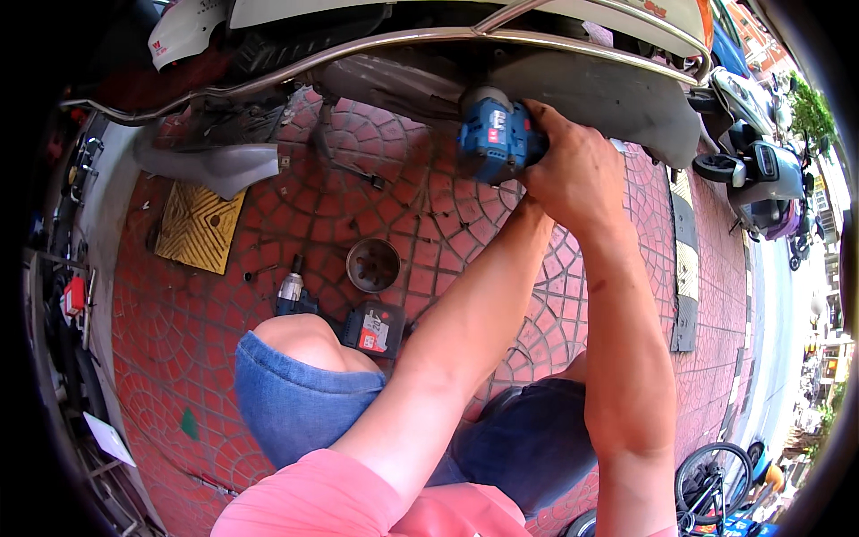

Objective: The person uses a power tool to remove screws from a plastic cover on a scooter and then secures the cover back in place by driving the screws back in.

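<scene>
My right hand (577, 166) is closed around the handle of a blue cordless impact wrench (492, 134). The tool's nose points up against the dark underside of a vehicle, below a chrome tube rail (403, 38). What the nose touches there is hidden. My left forearm (474, 313) crosses over to the same spot. The left hand itself disappears behind my right hand and the tool, so its fingers do not show. Next to the tool hangs a grey panel (608, 94) of the vehicle.
On the red paving lie a round metal bowl (373, 265), a second power tool (293, 291), a battery pack (373, 329) and scattered small bolts. A yellow ramp block (199, 226) and a grey panel piece (210, 164) sit at left. Scooters (769, 170) stand at right.
</scene>
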{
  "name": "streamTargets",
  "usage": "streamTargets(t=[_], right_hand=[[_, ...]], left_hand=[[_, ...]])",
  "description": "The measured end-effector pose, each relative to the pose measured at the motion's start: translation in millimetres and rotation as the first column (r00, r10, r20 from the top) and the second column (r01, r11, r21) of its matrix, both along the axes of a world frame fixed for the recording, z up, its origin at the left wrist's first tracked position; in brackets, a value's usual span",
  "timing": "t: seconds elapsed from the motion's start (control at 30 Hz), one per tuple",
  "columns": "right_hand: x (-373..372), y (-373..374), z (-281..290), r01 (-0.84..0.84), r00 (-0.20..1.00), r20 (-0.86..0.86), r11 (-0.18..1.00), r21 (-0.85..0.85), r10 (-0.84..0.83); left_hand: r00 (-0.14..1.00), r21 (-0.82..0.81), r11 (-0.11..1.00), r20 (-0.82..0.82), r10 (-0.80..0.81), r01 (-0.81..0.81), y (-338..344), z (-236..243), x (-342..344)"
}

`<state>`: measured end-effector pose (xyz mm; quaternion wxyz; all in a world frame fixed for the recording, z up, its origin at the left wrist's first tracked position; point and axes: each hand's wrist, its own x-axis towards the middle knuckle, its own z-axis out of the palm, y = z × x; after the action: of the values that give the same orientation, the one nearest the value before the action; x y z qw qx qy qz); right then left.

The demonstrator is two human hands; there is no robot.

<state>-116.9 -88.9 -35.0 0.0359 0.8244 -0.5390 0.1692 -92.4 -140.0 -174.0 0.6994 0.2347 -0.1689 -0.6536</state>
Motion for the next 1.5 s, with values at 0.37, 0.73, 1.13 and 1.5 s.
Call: streamTargets(t=[0.37, 0.73, 1.13, 1.5], right_hand=[[-25.0, 56.9, 10.9, -0.323, 0.943, 0.043, 0.94, -0.113, 0.329], [-127.9, 74.9, -1.1, -0.184, 0.982, 0.04, 0.982, -0.051, 0.186], [-194.4, 51.0, -22.5, 0.236, 0.935, 0.207, 0.94, 0.245, -0.289], [-222.9, 56.0, -103.8, 0.247, 0.927, -0.373, 0.701, 0.669, 0.03]], left_hand=[[0.995, 0.068, 0.997, 0.088, -0.047, 0.041, 2.5, -4.4, 26.3], [0.981, 0.284, 0.952, 0.182, 0.064, -0.115, 25.2, 15.3, 81.3], [0.991, 0.322, 0.938, -0.016, -0.133, 0.131, 26.1, -5.1, 40.7], [0.894, 0.432, 0.898, 0.368, -0.254, 0.077, 19.7, -12.7, 53.7]])
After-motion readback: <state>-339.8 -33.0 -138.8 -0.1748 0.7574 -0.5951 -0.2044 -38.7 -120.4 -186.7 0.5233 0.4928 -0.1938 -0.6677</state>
